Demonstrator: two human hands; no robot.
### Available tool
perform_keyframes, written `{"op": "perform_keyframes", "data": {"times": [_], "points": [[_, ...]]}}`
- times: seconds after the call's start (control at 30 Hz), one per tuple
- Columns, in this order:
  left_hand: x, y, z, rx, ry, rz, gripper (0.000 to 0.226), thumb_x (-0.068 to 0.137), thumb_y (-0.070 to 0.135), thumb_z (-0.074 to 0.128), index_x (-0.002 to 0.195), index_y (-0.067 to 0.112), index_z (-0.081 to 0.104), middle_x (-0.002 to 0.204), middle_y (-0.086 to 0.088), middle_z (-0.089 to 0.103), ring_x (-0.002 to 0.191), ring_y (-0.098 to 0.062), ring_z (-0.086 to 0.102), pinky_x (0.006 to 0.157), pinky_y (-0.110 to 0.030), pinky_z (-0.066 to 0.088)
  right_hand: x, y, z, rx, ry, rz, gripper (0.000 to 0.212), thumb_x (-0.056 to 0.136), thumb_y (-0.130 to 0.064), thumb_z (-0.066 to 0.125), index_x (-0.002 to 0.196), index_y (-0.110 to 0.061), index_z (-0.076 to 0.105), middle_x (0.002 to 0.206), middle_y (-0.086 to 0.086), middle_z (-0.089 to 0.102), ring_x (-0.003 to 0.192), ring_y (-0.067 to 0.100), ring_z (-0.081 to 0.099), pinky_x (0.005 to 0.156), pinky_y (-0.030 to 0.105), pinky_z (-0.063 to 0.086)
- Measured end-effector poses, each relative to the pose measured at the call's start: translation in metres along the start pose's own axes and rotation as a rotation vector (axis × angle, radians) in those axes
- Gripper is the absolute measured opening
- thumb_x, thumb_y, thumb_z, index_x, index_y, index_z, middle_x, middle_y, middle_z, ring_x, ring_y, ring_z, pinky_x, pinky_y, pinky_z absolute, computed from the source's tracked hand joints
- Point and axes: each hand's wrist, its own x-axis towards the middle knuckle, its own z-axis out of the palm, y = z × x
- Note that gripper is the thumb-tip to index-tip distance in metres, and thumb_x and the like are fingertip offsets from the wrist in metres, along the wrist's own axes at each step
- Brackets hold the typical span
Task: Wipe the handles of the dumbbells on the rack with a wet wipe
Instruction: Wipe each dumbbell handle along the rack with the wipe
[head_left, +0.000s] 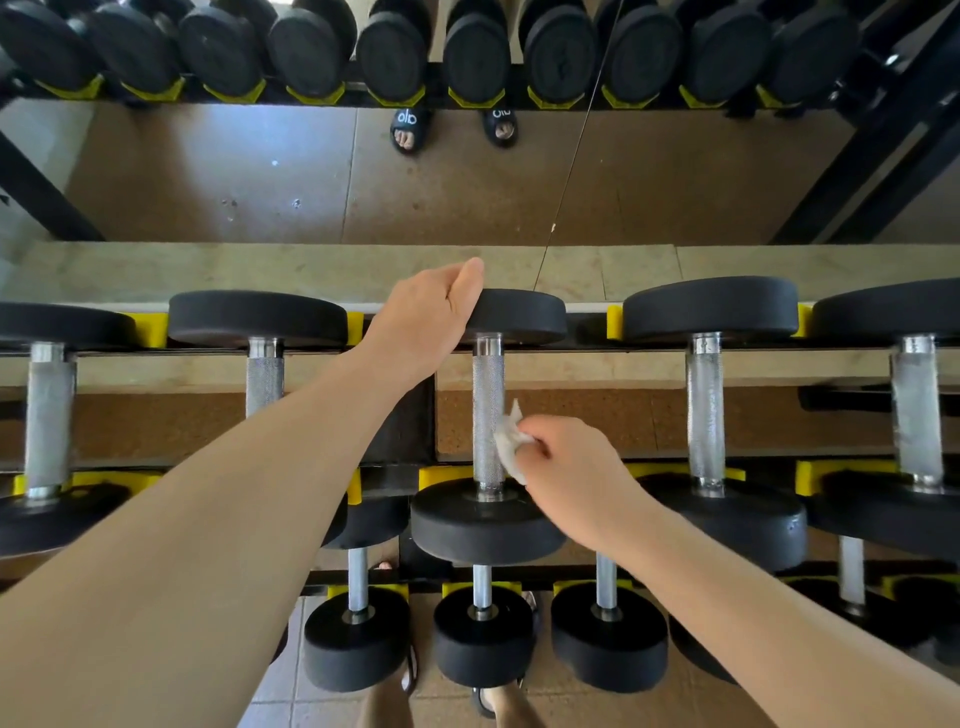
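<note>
Our right hand (566, 467) pinches a crumpled white wet wipe (508, 444) against the knurled steel dumbbell handle (488, 415); our left hand (423, 319) grips its far black round head (519, 314).

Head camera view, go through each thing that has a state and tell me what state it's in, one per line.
Left hand: gripping the far weight head of the middle dumbbell.
Right hand: pinching the wet wipe.
Wet wipe: crumpled, pressed against the handle.
Middle dumbbell: seated on the rack, handle dry-looking.
Neighbouring dumbbells: racked, untouched.
</note>
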Motion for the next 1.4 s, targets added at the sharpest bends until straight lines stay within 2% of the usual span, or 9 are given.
{"op": "perform_keyframes", "data": {"times": [0.13,0.3,0.53,0.83,0.93,1.03,1.23,1.33,1.4], "points": [[-0.001,0.001,0.0,-0.001,0.002,0.004,0.059,0.109,0.044,0.024,0.095,0.0,0.06,0.087,-0.023,0.061,0.081,-0.033,0.058,0.065,-0.035,0.041,-0.008,-0.016,0.016,-0.271,-0.163,-0.31,0.035,0.102,-0.016,0.04,0.13,-0.02,0.06,0.1,-0.001,0.067,0.053,-0.003,0.045,0.047,0.012,0.035],[-0.002,0.003,-0.001,0.01,-0.009,0.012,0.058,0.11,0.043,0.025,0.09,-0.003,0.055,0.073,-0.01,0.05,0.068,-0.018,0.048,0.064,-0.032,0.037,0.004,-0.013,0.008,-0.316,-0.318,-0.331,0.039,0.102,-0.013,0.037,0.073,-0.037,0.05,0.059,-0.013,0.036,0.053,0.003,0.041,0.054,0.018,0.029],[-0.002,0.004,-0.001,0.02,-0.015,0.005,0.056,0.11,0.043,0.025,0.085,0.0,0.051,0.071,-0.008,0.048,0.066,-0.016,0.047,0.063,-0.031,0.037,-0.008,0.015,-0.02,-0.291,-0.293,-0.201,0.047,0.099,-0.01,0.04,0.062,-0.038,0.039,0.05,-0.015,0.049,0.061,0.0,0.053,0.08,0.025,0.039],[0.0,0.0,0.001,-0.001,-0.013,-0.006,0.059,0.109,0.044,0.024,0.093,-0.001,0.058,0.084,-0.024,0.059,0.072,-0.025,0.053,0.064,-0.032,0.039,0.018,0.014,0.006,-0.406,-0.365,0.041,0.037,0.101,-0.015,0.033,0.123,-0.007,0.062,0.127,0.011,0.061,0.113,0.022,0.054,0.106,0.04,0.027],[0.0,0.0,0.0,-0.008,-0.015,-0.011,0.058,0.109,0.044,0.025,0.093,-0.001,0.057,0.082,-0.022,0.058,0.071,-0.021,0.052,0.065,-0.032,0.04,0.023,0.01,0.015,-0.366,-0.316,0.088,0.026,0.098,-0.015,0.039,0.103,-0.006,0.064,0.112,0.012,0.066,0.106,0.027,0.059,0.103,0.041,0.039],[0.0,0.001,0.0,-0.006,-0.012,-0.013,0.057,0.109,0.044,0.024,0.092,0.001,0.057,0.084,-0.021,0.06,0.072,-0.024,0.054,0.064,-0.033,0.041,0.006,0.001,0.009,-0.272,-0.278,0.072,0.026,0.096,-0.009,0.043,0.071,-0.014,0.047,0.078,0.005,0.055,0.069,0.016,0.053,0.063,0.022,0.042],[-0.002,0.004,-0.001,0.019,-0.003,-0.009,0.052,0.11,0.04,0.025,0.083,0.005,0.051,0.071,-0.005,0.048,0.066,-0.016,0.046,0.062,-0.03,0.036,0.011,-0.011,-0.014,-0.135,-0.049,-0.123,0.014,0.099,-0.02,0.049,0.095,-0.015,0.061,0.075,-0.006,0.053,0.062,0.0,0.048,0.056,0.012,0.036],[-0.002,0.005,-0.001,0.032,-0.007,-0.011,0.053,0.11,0.04,0.024,0.088,0.004,0.055,0.072,-0.004,0.05,0.068,-0.016,0.047,0.062,-0.03,0.038,0.039,-0.013,-0.015,0.231,0.37,0.053,0.019,0.1,-0.027,0.048,0.105,-0.016,0.062,0.089,0.0,0.062,0.078,0.006,0.057,0.066,0.02,0.043],[-0.002,0.005,-0.001,0.024,-0.004,-0.008,0.053,0.11,0.041,0.025,0.084,0.004,0.054,0.07,-0.003,0.048,0.066,-0.016,0.046,0.062,-0.03,0.038,0.053,-0.016,-0.005,0.438,0.315,0.208,0.026,0.101,-0.028,0.047,0.11,-0.012,0.065,0.098,0.009,0.066,0.092,0.015,0.061,0.08,0.029,0.05]]}}
